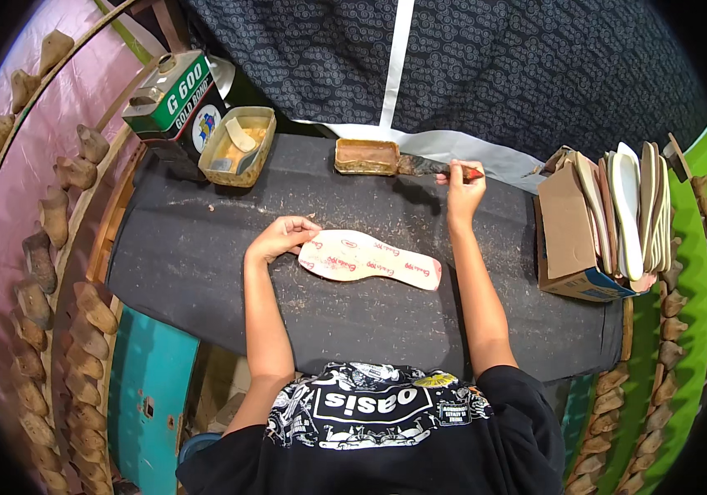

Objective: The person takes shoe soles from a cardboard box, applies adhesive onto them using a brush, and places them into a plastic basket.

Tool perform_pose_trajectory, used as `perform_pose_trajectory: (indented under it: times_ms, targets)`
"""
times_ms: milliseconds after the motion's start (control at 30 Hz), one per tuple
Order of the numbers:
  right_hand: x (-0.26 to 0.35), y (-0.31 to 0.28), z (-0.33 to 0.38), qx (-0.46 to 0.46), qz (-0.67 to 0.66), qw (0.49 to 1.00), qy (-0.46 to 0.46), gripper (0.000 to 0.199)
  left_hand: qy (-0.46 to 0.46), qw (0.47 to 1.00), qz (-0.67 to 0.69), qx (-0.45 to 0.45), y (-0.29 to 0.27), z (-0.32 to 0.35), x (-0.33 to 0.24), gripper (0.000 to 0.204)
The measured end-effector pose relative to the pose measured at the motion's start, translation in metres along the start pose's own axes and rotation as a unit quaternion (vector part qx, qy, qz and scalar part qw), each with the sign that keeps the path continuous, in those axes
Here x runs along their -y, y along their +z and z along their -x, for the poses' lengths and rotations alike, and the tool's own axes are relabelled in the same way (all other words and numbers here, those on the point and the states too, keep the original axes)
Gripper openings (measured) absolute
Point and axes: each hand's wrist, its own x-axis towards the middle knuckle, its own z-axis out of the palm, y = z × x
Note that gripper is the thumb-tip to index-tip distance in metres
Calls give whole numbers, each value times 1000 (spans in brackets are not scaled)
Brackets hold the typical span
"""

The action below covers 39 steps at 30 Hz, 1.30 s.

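A dark worktable (205, 272) fills the middle of the frame, its black covering dusted with pale grit. Behind it, along the top, hangs a dark patterned cloth (535, 66) crossed by one white vertical stripe (397, 58). At the left a pink wall (98, 91) curves round, lined with wooden racks (73, 247) carrying rows of shoe lasts (56, 214). At the right edge stands a bright green surface (696, 330) with more lasts. A teal panel (151, 396) sits under the table at lower left. Light is even.

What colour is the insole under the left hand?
Pale pink with red printed marks; the insole shows in the head view.
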Motion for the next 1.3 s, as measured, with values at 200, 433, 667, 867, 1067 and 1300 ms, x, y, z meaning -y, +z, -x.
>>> perform_pose_trajectory:
  times_ms: [200, 433, 667, 867, 1067, 1300]
  targets:
    - [35, -19, 68, 52, -12, 992, 116, 10, -11, 1000, -12, 15, -8, 0, 3, 24]
    - [37, -53, 109, 30, 28, 980, 194, 9, -3, 1000, -15, 7, -8, 1, 4, 25]
    - [77, -109, 92, 56, 151, 979, 126, 9, -11, 1000, -25, -1, -11, 0, 6, 24]
    - [76, -83, 91, 33, 114, 985, 124, 9, -8, 999, -33, -9, -7, 1, 2, 25]
    - [51, -42, 101, 57, 32, 983, 174, 10, 1, 1000, -8, -30, -6, 4, 1, 24]
    - [59, -85, 96, 57, 93, 983, 147, 9, -2, 999, -18, -33, -11, 4, 4, 23]
